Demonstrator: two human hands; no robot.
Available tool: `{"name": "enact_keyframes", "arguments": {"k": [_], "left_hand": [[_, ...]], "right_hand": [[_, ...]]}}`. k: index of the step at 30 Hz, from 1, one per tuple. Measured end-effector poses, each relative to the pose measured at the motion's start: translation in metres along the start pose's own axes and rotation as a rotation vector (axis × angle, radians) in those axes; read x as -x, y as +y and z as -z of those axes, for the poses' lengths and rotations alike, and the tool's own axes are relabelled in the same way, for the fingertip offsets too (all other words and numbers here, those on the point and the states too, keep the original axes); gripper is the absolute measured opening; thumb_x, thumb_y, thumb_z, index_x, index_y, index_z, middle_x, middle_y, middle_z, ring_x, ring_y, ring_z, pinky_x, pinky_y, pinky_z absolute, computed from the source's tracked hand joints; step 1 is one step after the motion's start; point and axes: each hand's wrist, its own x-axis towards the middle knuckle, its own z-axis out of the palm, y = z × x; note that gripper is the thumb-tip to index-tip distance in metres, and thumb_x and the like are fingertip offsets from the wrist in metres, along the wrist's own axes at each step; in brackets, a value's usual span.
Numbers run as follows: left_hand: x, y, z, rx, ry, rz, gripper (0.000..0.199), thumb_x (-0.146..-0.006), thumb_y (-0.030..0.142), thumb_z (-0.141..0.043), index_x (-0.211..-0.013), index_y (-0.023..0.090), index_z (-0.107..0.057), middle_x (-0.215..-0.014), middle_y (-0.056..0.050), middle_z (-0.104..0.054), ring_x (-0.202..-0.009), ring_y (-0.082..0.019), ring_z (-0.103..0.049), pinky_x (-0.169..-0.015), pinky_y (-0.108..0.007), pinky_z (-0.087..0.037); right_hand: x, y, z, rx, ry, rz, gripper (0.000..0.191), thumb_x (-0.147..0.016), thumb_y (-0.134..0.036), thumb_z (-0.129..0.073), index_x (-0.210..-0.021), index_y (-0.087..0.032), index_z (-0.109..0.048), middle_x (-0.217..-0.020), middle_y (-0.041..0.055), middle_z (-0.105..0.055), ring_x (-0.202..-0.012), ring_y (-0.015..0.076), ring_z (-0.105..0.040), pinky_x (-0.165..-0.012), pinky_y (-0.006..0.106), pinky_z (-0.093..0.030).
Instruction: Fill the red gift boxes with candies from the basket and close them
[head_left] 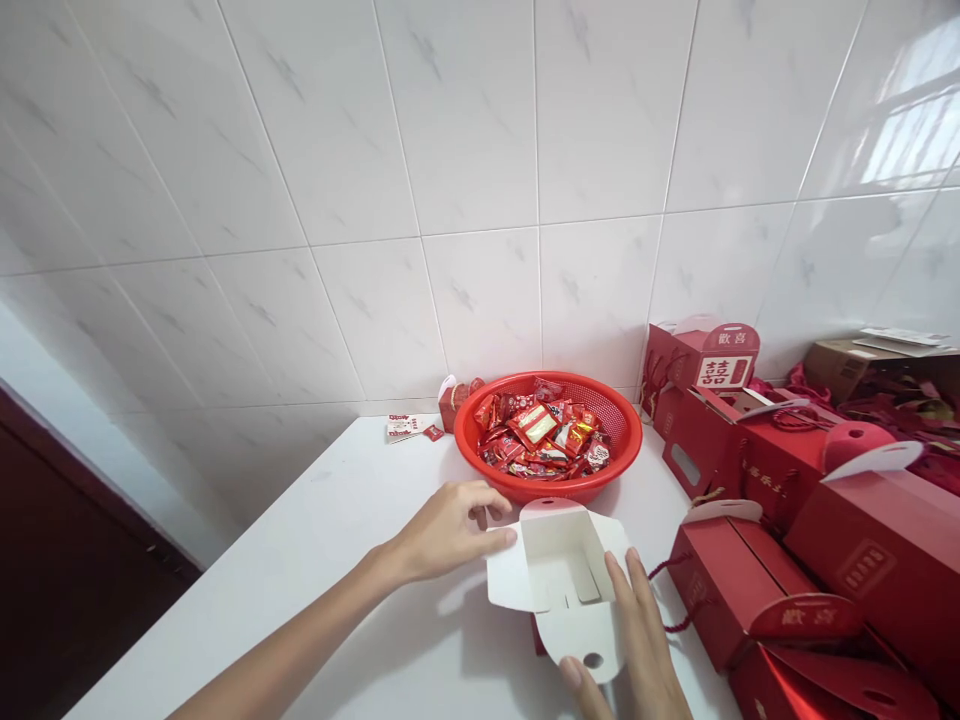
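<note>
A small red gift box (pixel 566 575), white inside and with its flaps folded out, stands open on the white table in front of me. Its inside shows no contents. My left hand (pixel 457 530) is at the box's left flap, thumb lying on the flap and the other fingers loosely bent and apart from it. Around the right side and front right corner of the box is my right hand (pixel 637 630), fingers along the right flap and thumb at the front flap with the round hole. Just behind the box sits a red plastic basket (pixel 471 455) full of wrapped candies (pixel 544 430).
Several red gift boxes (pixel 757 570) with cord handles crowd the right side of the table (pixel 322 530). Printed cards (pixel 403 427) and a small red packet (pixel 433 432) lie at the back left, near a small red box (pixel 452 402). A tiled wall (pixel 480 300) closes off the back.
</note>
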Motion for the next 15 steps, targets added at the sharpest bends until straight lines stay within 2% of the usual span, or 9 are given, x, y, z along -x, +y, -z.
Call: {"name": "enact_keyframes", "arguments": {"k": [2, 5, 7, 11, 13, 15], "left_hand": [[-0.004, 0.008, 0.01, -0.041, 0.048, -0.024, 0.023, -0.086, 0.037, -0.061, -0.086, 0.019, -0.075, -0.088, -0.003, -0.075, -0.078, -0.018, -0.065, -0.073, -0.028, -0.05], [-0.019, 0.015, 0.027, -0.101, 0.104, -0.025, 0.027, -0.09, 0.036, -0.054, -0.091, 0.019, -0.075, -0.093, -0.004, -0.076, -0.084, -0.018, -0.066, -0.079, -0.028, -0.049], [-0.037, 0.014, 0.037, -0.16, 0.093, -0.009, 0.028, -0.092, 0.032, -0.051, -0.097, 0.018, -0.075, -0.099, -0.005, -0.077, -0.089, -0.02, -0.067, -0.082, -0.029, -0.049], [-0.082, 0.005, 0.044, -0.28, -0.119, 0.049, 0.024, -0.089, 0.025, -0.056, -0.098, 0.019, -0.077, -0.102, -0.006, -0.079, -0.09, -0.022, -0.071, -0.079, -0.029, -0.05], [-0.103, 0.001, 0.038, -0.335, -0.245, 0.08, 0.024, -0.082, 0.029, -0.07, -0.104, 0.019, -0.077, -0.108, -0.007, -0.078, -0.1, -0.025, -0.071, -0.089, -0.033, -0.051], [-0.12, -0.002, 0.029, -0.377, -0.324, 0.101, 0.042, -0.08, 0.036, -0.077, -0.118, 0.018, -0.071, -0.124, -0.011, -0.072, -0.115, -0.028, -0.066, -0.1, -0.043, -0.049]], "right_hand": [[-0.002, 0.001, 0.003, -0.006, 0.012, 0.034, 0.081, -0.096, -0.03, -0.058, -0.163, -0.029, -0.011, -0.169, 0.0112, -0.014, -0.149, 0.0379, -0.031, -0.098, 0.045, -0.058], [-0.004, 0.0, 0.008, -0.03, 0.026, 0.096, 0.077, -0.098, -0.031, -0.055, -0.163, -0.029, -0.013, -0.169, 0.0094, -0.013, -0.15, 0.0371, -0.029, -0.104, 0.046, -0.054], [-0.004, -0.002, 0.01, -0.037, 0.036, 0.117, 0.071, -0.1, -0.032, -0.05, -0.162, -0.029, -0.015, -0.169, 0.009, -0.015, -0.15, 0.0355, -0.03, -0.105, 0.046, -0.053], [-0.002, -0.002, 0.01, -0.029, 0.059, 0.121, 0.067, -0.101, -0.031, -0.047, -0.161, -0.03, -0.018, -0.169, 0.009, -0.017, -0.149, 0.0339, -0.033, -0.104, 0.045, -0.053], [-0.001, -0.001, 0.009, -0.018, 0.069, 0.128, 0.071, -0.099, -0.03, -0.053, -0.162, -0.029, -0.019, -0.168, 0.0098, -0.019, -0.149, 0.0347, -0.034, -0.105, 0.043, -0.053], [-0.001, 0.003, 0.009, -0.004, 0.075, 0.138, 0.077, -0.095, -0.03, -0.06, -0.162, -0.029, -0.021, -0.167, 0.0112, -0.022, -0.147, 0.0361, -0.036, -0.104, 0.042, -0.053]]}}
